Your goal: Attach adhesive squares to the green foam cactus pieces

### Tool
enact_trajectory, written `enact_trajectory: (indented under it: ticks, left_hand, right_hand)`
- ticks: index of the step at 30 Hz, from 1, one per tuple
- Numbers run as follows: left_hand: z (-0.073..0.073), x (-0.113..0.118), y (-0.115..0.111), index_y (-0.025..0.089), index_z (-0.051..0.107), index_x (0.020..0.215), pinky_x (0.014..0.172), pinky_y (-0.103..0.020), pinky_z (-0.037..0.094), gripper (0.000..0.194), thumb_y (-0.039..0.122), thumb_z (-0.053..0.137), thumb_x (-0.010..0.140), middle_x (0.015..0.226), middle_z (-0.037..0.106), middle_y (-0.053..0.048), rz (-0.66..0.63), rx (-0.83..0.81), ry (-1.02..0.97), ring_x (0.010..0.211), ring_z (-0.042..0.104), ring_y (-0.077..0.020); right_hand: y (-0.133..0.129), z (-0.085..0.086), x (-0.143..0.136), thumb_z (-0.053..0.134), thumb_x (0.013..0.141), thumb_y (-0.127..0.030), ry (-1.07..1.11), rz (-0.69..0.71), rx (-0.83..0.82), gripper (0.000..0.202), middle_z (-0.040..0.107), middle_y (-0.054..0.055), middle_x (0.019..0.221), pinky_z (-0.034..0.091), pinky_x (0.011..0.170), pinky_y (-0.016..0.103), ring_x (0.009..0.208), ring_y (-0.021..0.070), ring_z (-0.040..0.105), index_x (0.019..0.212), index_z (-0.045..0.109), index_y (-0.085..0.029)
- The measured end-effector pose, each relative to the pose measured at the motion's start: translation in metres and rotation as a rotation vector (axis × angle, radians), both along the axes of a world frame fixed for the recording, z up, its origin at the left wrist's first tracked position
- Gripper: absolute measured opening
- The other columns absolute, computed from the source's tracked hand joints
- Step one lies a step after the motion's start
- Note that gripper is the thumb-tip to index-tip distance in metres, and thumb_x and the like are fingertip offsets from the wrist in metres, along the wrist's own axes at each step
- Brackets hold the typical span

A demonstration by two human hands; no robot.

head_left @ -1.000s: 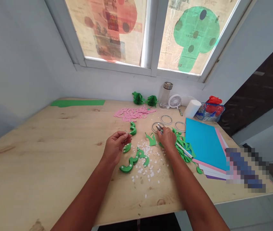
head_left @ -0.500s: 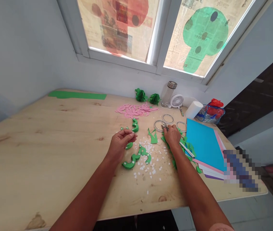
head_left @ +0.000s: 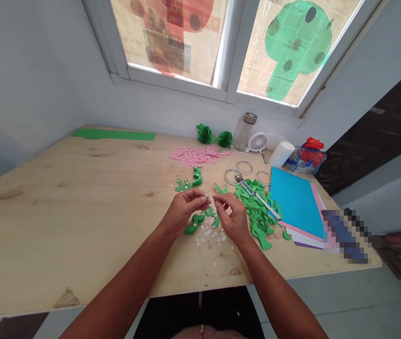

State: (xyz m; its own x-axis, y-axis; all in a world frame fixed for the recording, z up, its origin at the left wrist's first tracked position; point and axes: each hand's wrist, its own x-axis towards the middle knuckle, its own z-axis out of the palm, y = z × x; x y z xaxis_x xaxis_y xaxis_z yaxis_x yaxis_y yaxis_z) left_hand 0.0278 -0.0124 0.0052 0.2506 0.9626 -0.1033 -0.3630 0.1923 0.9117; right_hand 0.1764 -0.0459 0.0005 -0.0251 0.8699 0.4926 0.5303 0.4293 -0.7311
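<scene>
My left hand (head_left: pixel 185 210) is pinched over the middle of the table, its fingertips around something tiny that I cannot make out. Close on its right, my right hand (head_left: pixel 233 214) also has thumb and forefinger nearly together; whether anything is between them is too small to see. Beneath and in front of the hands lie curved green paper cutouts (head_left: pixel 197 176) with small white squares on them. Bits of white paper (head_left: pixel 212 234) are scattered on the wood. A heap of green paper scraps (head_left: pixel 259 221) is right of my right hand, with pliers (head_left: pixel 244 184) and a white pen (head_left: pixel 267 206) on it.
Pink paper cutouts (head_left: pixel 198 155), green paper puffs (head_left: pixel 204 134), a flask (head_left: pixel 245 132) and a small fan (head_left: pixel 257 141) stand or lie along the back. Metal rings (head_left: pixel 244 167) lie near the scraps. Blue paper (head_left: pixel 294 200) tops a stack at the right. A green strip (head_left: pixel 116 134) is far left.
My right hand has left the pliers, which now lie on the scraps, and come left towards my left hand. My left hand has shifted slightly right. The view has tilted a little.
</scene>
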Motion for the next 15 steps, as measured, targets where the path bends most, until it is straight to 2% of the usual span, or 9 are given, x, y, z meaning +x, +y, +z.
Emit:
enact_trajectory:
  ticks: [8, 11, 15]
  left_hand:
    - [0.001, 0.0, -0.032, 0.018, 0.069, 0.072, 0.069, -0.029, 0.049, 0.016, 0.028, 0.077, 0.064, 0.068, 0.066, -0.003, -0.06, -0.003, 0.015, 0.065, 0.06, -0.0162]
    - [0.003, 0.004, -0.042, 0.018, 0.067, 0.067, 0.067, -0.028, 0.048, 0.015, 0.029, 0.077, 0.063, 0.065, 0.064, -0.002, 0.012, 0.069, 0.093, 0.063, 0.058, -0.0164]
    - [0.003, 0.006, -0.053, 0.021, 0.068, 0.063, 0.068, -0.027, 0.045, 0.01, 0.027, 0.074, 0.066, 0.064, 0.063, -0.001, 0.203, 0.311, 0.331, 0.064, 0.057, -0.0176]
  right_hand:
    - [-0.029, 0.0, -0.006, 0.05, 0.085, -0.019, 0.043, -0.001, 0.033, 0.017, 0.066, 0.007, 0.087, 0.046, 0.067, 0.029, 0.078, 0.0171, 0.058, 0.095, 0.064, -0.02]
    - [-0.037, 0.001, -0.004, 0.052, 0.084, -0.021, 0.084, -0.02, -0.012, 0.015, 0.066, 0.007, 0.089, 0.046, 0.068, 0.03, 0.079, 0.0175, 0.058, 0.093, 0.065, -0.02]
    - [-0.042, 0.001, -0.002, 0.055, 0.082, -0.03, 0.339, -0.036, -0.246, 0.015, 0.066, 0.004, 0.077, 0.044, 0.062, 0.028, 0.069, 0.0156, 0.057, 0.083, 0.064, -0.019]
